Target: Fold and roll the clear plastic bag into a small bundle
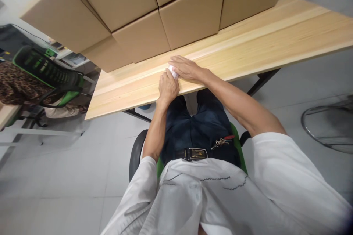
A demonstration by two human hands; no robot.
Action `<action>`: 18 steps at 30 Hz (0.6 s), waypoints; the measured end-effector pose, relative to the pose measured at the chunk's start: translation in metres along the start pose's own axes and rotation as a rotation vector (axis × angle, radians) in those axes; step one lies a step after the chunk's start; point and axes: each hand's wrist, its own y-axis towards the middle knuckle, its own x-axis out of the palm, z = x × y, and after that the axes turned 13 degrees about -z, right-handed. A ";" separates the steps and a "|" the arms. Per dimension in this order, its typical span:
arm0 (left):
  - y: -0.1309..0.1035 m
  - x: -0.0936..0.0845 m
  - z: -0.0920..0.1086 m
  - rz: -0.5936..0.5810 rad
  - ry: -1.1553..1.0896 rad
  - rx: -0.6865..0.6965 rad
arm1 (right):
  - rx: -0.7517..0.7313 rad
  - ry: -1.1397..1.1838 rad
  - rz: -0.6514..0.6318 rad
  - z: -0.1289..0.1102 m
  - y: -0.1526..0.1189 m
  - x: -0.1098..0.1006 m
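Near the front edge of the wooden table point(248, 49), a small crumpled white item point(173, 71) lies between my two hands. My left hand point(168, 87) has its fingers curled against the item's near left side. From the right, my right hand point(185, 68) reaches over it, palm down, with fingers pressed together on its upper side. The hands nearly touch, and they cover most of the item, so what it is cannot be made out.
Stacked cardboard boxes point(193, 13) stand along the table's far side. On the left are a green and black chair point(46, 69) and a seated person in patterned clothing point(20, 84). A metal-framed stool point(328, 125) is on the right.
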 end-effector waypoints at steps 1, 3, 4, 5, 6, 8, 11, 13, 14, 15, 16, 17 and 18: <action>-0.004 0.001 -0.002 0.007 -0.007 0.019 | 0.000 -0.009 0.002 0.000 0.000 0.001; -0.012 0.002 -0.008 0.023 -0.029 0.059 | -0.011 -0.010 0.006 0.002 0.002 0.003; -0.015 0.002 -0.012 0.027 -0.036 0.074 | -0.019 -0.004 0.008 0.003 0.003 0.004; -0.018 0.002 -0.016 0.027 -0.037 0.085 | -0.023 0.004 0.011 0.005 0.004 0.005; -0.021 0.000 -0.019 0.022 -0.034 0.093 | -0.023 0.010 0.011 0.006 0.005 0.006; -0.026 -0.006 -0.028 -0.006 -0.024 0.114 | -0.009 0.009 0.006 0.008 0.007 0.007; -0.030 -0.020 -0.041 -0.078 -0.072 0.167 | 0.020 -0.022 -0.010 0.009 0.009 0.008; -0.029 -0.031 -0.051 -0.131 -0.160 0.184 | 0.029 -0.044 -0.027 0.009 0.009 0.008; -0.026 -0.036 -0.054 -0.139 -0.209 0.174 | 0.030 -0.052 -0.034 0.009 0.009 0.008; -0.023 -0.041 -0.057 -0.132 -0.249 0.152 | 0.028 -0.059 -0.038 0.009 0.009 0.008; -0.017 -0.045 -0.057 -0.111 -0.272 0.125 | 0.022 -0.065 -0.037 0.009 0.009 0.009; -0.011 -0.049 -0.056 -0.083 -0.276 0.096 | 0.013 -0.069 -0.033 0.009 0.009 0.009; -0.003 -0.052 -0.054 -0.057 -0.262 0.070 | 0.002 -0.072 -0.026 0.009 0.008 0.010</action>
